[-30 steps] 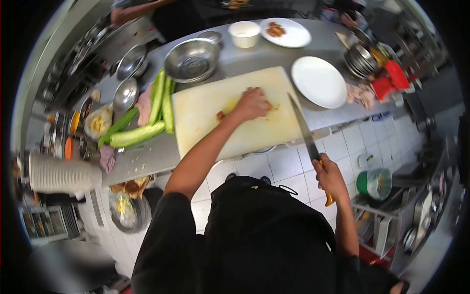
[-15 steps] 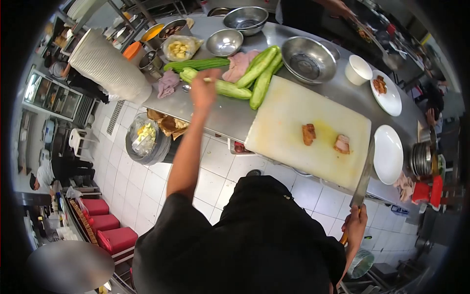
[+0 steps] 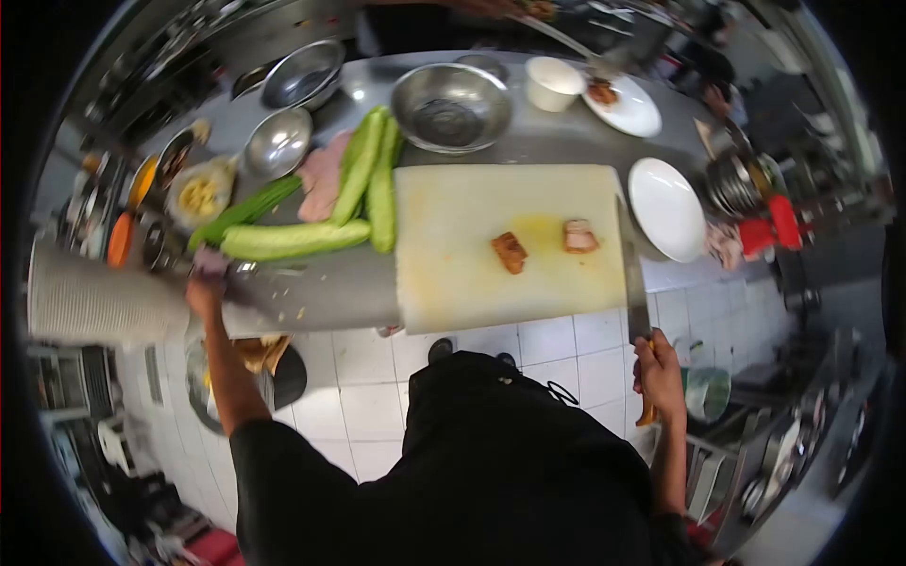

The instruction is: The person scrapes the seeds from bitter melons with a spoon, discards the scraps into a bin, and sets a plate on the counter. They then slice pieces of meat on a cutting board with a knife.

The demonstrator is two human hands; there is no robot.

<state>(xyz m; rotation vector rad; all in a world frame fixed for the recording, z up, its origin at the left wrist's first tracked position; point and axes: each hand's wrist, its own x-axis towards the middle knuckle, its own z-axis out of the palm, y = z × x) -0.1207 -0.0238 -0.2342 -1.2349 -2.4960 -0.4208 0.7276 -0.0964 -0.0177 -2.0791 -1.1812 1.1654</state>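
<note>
At the counter's left front edge, my left hand (image 3: pixel 205 293) is closed on a pinkish-purple cloth (image 3: pixel 209 260), though its fingers are blurred. My right hand (image 3: pixel 659 370) grips the wooden handle of a large knife (image 3: pixel 636 292). The blade lies along the right edge of a white cutting board (image 3: pixel 444 288), pointing away from me. Two pieces of cooked meat, a browned one (image 3: pixel 510 253) and a paler cut one (image 3: pixel 579 237), rest on the board. Peeled green gourds (image 3: pixel 297 240) lie between the cloth and the board.
Steel bowls (image 3: pixel 451 108) stand at the back. An oval white plate (image 3: pixel 666 209) sits right of the board, with a plate of meat (image 3: pixel 624 106) and a white tub (image 3: pixel 554 85) behind. Stacked containers (image 3: pixel 104 292) rise at left; a bin (image 3: pixel 283 373) stands below. Another person's arm (image 3: pixel 477 8) reaches in behind.
My left hand has moved left, from above the gourds to the purple cloth. The view has turned and shifted right. The knife stays in my right hand by the board's edge.
</note>
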